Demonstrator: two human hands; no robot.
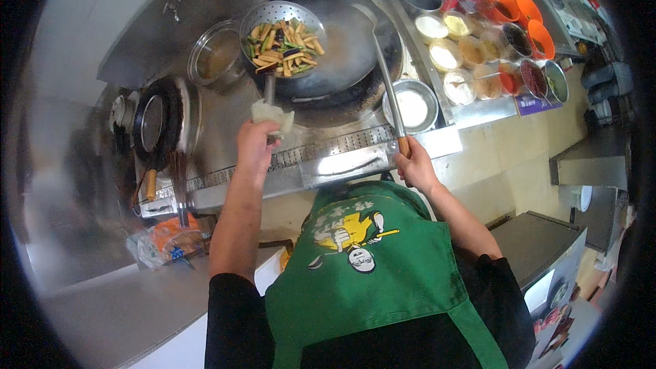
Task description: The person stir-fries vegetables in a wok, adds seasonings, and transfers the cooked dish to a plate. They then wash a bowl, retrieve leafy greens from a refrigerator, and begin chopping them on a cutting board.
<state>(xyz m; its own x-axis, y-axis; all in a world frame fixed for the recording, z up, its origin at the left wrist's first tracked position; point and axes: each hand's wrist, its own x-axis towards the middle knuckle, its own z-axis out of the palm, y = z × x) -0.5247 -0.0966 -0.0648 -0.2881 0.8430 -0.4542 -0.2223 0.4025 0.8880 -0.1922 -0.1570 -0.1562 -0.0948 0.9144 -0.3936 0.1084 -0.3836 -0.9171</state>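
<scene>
My left hand (258, 144) grips the handle of a perforated metal strainer (283, 9) through a pale folded cloth (273, 114). Fried eggplant strips and green pieces (285, 47) lie in the strainer, which is over the left side of a large dark wok (353, 41). Haze hangs over the wok. My right hand (416, 165) holds the wooden grip of a long-handled metal ladle (387, 74); its head reaches the wok's upper right part. Below that handle, a steel bowl (434, 107) holds something white.
Left of the wok stands a steel pot (195, 64) of brownish liquid. Farther left are a smaller wok (138, 128) and a bamboo brush (179, 174). Seasoning containers (445, 56) and orange bowls (542, 36) crowd the right. A perforated drain strip (333, 147) edges the stove.
</scene>
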